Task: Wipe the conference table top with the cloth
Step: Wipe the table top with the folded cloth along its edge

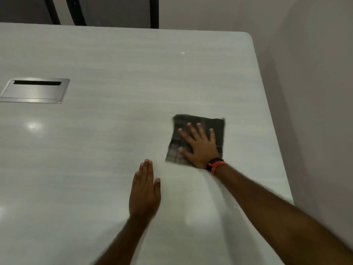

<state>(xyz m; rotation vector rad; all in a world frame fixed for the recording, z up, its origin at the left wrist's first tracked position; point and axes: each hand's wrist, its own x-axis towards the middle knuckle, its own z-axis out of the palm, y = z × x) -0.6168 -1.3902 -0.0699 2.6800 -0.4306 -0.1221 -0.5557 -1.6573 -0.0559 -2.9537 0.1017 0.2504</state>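
The cloth, dark and checked, lies flat on the pale conference table near its right edge, under the right hand, fingers spread wide. The left hand rests palm-down beside it, fingers together. A metal cable hatch sits far left.

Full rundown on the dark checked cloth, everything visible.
The dark grey checked cloth is a roughly square piece of thin fabric with a faint grid pattern. It lies flat and unfolded on the pale wood-grain conference table top, near its right edge and apart from the steel cable hatch. The right hand, fingers spread, presses palm-down on it. Its edges look blurred. The left hand rests on bare table beside it, not touching.
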